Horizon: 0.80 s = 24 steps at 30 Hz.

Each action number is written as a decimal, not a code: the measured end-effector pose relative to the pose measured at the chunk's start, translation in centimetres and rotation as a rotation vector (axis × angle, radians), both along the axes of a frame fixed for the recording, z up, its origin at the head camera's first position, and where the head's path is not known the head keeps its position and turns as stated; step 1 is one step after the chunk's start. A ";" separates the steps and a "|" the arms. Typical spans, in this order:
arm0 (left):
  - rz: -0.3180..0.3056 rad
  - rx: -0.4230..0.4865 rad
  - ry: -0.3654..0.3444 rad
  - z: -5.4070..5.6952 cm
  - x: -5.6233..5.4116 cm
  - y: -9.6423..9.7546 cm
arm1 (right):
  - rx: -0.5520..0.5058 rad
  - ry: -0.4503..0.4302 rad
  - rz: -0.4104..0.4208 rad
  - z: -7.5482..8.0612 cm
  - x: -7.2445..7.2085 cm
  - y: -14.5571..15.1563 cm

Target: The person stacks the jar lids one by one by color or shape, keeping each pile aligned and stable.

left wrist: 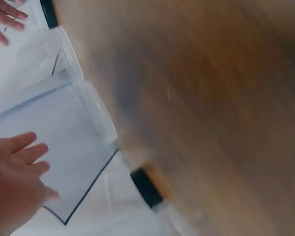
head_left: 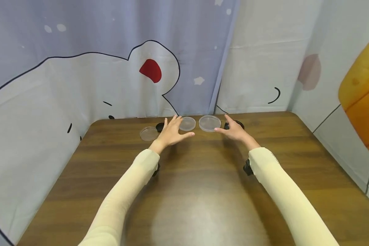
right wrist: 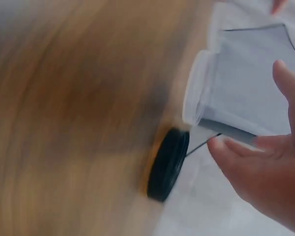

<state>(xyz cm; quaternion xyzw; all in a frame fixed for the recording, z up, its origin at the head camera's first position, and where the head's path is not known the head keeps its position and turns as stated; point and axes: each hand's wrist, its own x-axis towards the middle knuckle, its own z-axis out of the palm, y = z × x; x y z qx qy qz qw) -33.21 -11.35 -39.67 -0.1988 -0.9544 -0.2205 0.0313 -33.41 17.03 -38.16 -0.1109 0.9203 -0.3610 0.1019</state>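
My left hand hovers near the back of the table with its fingers spread and holds nothing. Partly behind its fingertips is a clear round shallow dish. Left of that hand are a second clear dish and a small black round lid-like piece. My right hand reaches over the back right, thumb apart from the fingers and palm bare. Next to its thumb stands the largest clear dish. A black round disc with a ridged edge shows near the right hand, which partly covers it in the head view.
The brown wooden table ends at a printed curtain along the back. Another white cloth hangs on the right side. Black wrist straps sit under both sleeves.
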 end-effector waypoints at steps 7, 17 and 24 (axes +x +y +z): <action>-0.035 0.272 -0.015 -0.8 -0.7 2.7 | -0.279 -0.080 -0.108 -0.3 -0.6 -1.5; 0.011 0.489 -0.168 -1.6 -0.9 5.1 | -0.414 -0.143 -0.200 -2.5 -1.6 -2.7; 0.175 0.704 -0.368 -2.5 -1.9 8.0 | -0.441 -0.193 -0.262 -3.8 -2.4 -2.2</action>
